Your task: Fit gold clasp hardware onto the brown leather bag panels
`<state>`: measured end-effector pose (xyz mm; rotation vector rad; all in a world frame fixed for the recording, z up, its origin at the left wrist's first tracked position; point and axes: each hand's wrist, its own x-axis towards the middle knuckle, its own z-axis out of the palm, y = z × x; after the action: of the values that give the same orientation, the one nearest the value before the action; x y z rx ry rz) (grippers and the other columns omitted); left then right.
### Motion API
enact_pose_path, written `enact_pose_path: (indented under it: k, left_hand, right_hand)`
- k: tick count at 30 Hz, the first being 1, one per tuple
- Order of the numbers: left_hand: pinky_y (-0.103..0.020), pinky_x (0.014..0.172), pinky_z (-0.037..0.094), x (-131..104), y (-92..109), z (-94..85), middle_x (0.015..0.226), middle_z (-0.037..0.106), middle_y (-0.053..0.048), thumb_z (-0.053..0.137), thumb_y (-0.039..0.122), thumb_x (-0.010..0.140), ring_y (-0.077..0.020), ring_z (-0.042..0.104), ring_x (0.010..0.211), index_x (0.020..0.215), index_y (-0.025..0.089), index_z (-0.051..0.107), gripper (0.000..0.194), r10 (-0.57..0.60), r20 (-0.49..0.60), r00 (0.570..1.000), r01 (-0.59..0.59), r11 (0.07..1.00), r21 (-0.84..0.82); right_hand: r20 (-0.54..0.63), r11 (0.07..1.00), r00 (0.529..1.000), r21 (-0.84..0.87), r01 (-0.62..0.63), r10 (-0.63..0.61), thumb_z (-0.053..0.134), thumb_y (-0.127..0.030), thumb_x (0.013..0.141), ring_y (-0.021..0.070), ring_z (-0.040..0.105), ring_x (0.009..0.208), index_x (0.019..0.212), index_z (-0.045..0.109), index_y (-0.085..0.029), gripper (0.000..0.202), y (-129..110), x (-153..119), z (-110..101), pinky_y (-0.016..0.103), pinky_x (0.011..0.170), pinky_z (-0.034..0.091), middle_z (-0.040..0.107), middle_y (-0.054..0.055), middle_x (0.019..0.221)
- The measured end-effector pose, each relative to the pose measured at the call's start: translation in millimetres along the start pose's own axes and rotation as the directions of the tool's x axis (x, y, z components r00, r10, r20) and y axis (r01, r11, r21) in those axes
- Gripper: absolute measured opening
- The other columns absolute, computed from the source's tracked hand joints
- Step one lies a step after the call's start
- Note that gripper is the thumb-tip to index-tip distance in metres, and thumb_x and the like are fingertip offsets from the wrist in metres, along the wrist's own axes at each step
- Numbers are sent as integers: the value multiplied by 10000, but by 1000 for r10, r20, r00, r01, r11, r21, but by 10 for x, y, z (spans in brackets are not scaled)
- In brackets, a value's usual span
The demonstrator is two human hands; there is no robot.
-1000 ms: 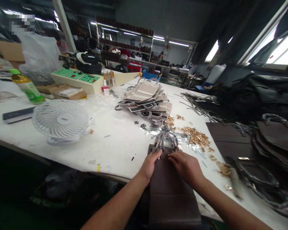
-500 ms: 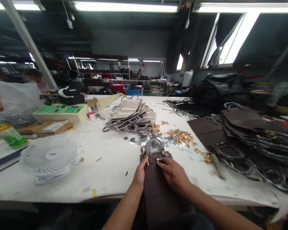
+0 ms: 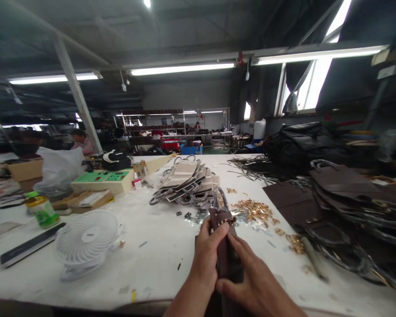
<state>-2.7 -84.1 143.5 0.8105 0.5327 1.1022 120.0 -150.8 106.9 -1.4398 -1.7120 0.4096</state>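
A dark brown bag panel (image 3: 223, 252) is in front of me at the table's near edge, turned partly edge-on. Its plastic-wrapped handle (image 3: 220, 199) points away from me, and small gold fittings show near the top. My left hand (image 3: 207, 253) is closed around the panel's left side, thumb lying just below the fittings. On the other side, my right hand (image 3: 251, 277) grips the panel lower down, its thumb across the front. Beyond the panel lie a heap of gold metal fittings (image 3: 254, 210) and scattered small silver plates (image 3: 198, 217).
A pile of beige-backed panels with handles (image 3: 185, 180) lies mid-table. Brown panels (image 3: 343, 189) are stacked right, near a dull green tool handle (image 3: 313, 259). At left are a white fan (image 3: 87, 237), a drink bottle (image 3: 42, 211) and a green-topped box (image 3: 102, 180).
The bag panel has turned from facing me to nearly edge-on. My right hand has moved down from the fittings to the panel's side. The camera view has tilted upward.
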Motion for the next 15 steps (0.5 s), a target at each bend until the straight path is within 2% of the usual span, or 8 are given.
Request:
enact_pose_path:
  k: [3,5,7,9,12,13,15]
  left_hand:
    - [-371,891,551,18,2,-15,1306,676,-130,684,429,875,-285,672,1124,1322,193,629,508,13,69,998,-12,1000,-17]
    - [-400,964,524,45,-36,-74,1380,635,-135,638,449,902,-312,603,1249,1330,181,636,506,22,123,992,-21,1000,-7]
    - [-413,1032,484,81,-79,-173,1361,653,-126,637,463,904,-310,585,1273,1302,178,660,491,31,138,990,-45,994,99]
    - [-416,1040,476,120,-120,-335,1263,706,-121,659,483,883,-299,631,1192,1242,174,692,475,63,82,995,-84,954,289]
    - [-402,999,507,166,-220,-714,1156,731,-113,661,483,853,-285,663,1097,1147,182,716,424,224,-76,972,-138,797,588]
    - [-396,993,514,176,-276,-864,1152,726,-110,655,461,845,-282,661,1101,1124,190,718,394,292,-117,949,-142,729,669]
    - [-410,994,525,191,-419,-1161,1149,716,-108,629,405,832,-282,655,1108,1083,205,725,335,415,-158,896,-133,590,796]
  right_hand:
    - [65,997,996,40,-69,66,644,-308,787,328,638,1228,1473,545,-255,695,-144,204,-335,444,1057,500,661,84,1371]
    - [125,995,990,73,-67,58,545,-320,849,317,693,1111,1371,653,-246,539,-137,353,-574,427,1002,525,729,69,1257]
    - [183,989,981,120,-81,58,510,-371,875,323,707,1054,1266,728,-207,477,-45,532,-817,419,968,533,757,83,1187]
    - [206,961,968,202,-186,144,517,-400,865,326,724,991,1239,740,-165,494,110,742,-1052,405,898,555,781,104,1085]
    - [228,817,893,363,-449,389,535,-383,830,305,758,820,1316,684,-141,563,396,1086,-1295,378,731,568,792,132,953]
    - [224,771,870,402,-494,440,557,-375,813,307,765,809,1329,674,-148,576,490,1202,-1314,378,708,563,789,152,984]
    - [81,787,871,394,-475,485,609,-360,771,319,773,795,1261,722,-164,540,648,1430,-1230,384,668,555,776,202,1044]
